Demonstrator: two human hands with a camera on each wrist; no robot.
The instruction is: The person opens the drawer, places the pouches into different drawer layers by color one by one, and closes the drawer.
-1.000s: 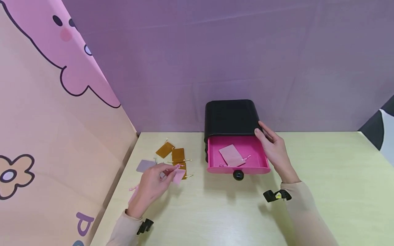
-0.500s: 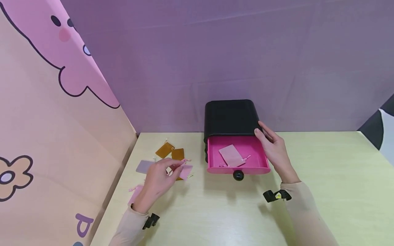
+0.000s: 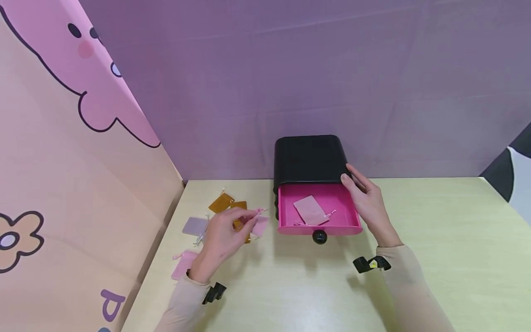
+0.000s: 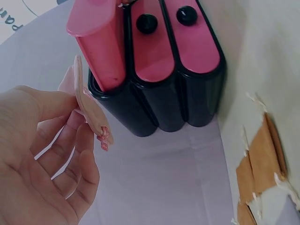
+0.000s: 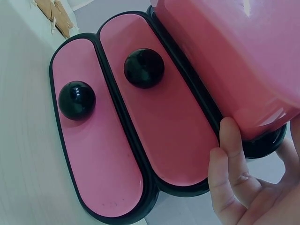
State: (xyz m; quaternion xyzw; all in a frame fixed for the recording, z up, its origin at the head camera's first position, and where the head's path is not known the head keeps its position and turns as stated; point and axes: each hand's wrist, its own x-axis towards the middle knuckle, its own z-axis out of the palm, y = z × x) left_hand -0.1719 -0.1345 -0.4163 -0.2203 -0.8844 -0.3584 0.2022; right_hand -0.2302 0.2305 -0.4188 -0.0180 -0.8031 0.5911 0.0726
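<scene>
My left hand [image 3: 226,235] pinches a small pink drawstring pouch [image 3: 260,226] between thumb and fingers, just left of a black drawer unit [image 3: 309,159]. The left wrist view shows this pouch [image 4: 91,110] nearly edge-on, its cord hanging at one end. The unit's top pink drawer [image 3: 286,200] is pulled out. Inside lies a pale pink pouch [image 3: 311,210], with another pink cord by the front wall. My right hand [image 3: 369,205] holds the unit's right front corner, thumb near the drawer's edge and fingers along the side. In the right wrist view, bent fingertips [image 5: 230,133] touch the casing below that drawer.
Left on the table lie several brown pouches [image 3: 221,203], a lilac pouch [image 3: 195,226] and a pink pouch [image 3: 184,265]. Two lower drawers with black knobs [image 5: 144,68] are closed. A purple cloth wall [image 3: 232,92] stands behind and a printed panel [image 3: 83,184] at left.
My left hand has moved right and slightly away from me with the pink pouch, uncovering the pink and lilac pouches on the table. My right hand keeps its place on the unit.
</scene>
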